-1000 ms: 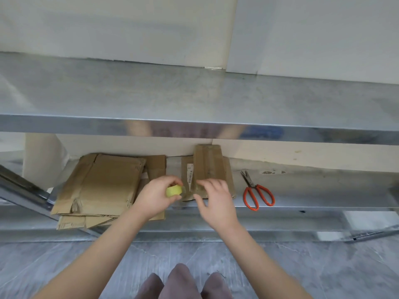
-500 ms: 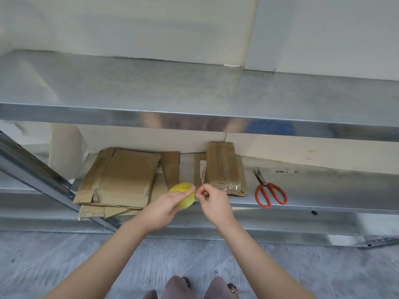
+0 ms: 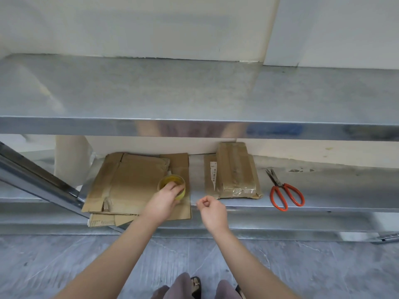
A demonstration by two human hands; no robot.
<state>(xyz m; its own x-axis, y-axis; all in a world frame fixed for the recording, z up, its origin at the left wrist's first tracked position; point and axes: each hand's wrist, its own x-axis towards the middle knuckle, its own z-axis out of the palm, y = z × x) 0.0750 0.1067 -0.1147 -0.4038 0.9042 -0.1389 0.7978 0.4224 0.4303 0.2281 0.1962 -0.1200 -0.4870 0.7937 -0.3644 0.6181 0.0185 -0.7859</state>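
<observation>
My left hand (image 3: 162, 202) grips a yellow roll of tape (image 3: 171, 182) and holds it flat on the flattened cardboard stack (image 3: 127, 182) on the lower shelf. My right hand (image 3: 212, 209) hovers at the shelf's front edge with its fingers curled, thumb against forefinger; whether it pinches anything I cannot see. Just behind and right of it lies a taped brown parcel (image 3: 235, 171) on a flat piece of cardboard with a white barcode label (image 3: 213, 172).
Red-handled scissors (image 3: 285, 190) lie on the lower metal shelf (image 3: 334, 190), right of the parcel. The upper metal shelf (image 3: 194, 93) juts out above. A slanted metal rail (image 3: 36, 182) crosses at the left. My feet stand on grey floor (image 3: 64, 266).
My left hand carried the tape roll left and set it down on the cardboard stack. My right hand let go of the roll's edge and drew apart, fingers curled.
</observation>
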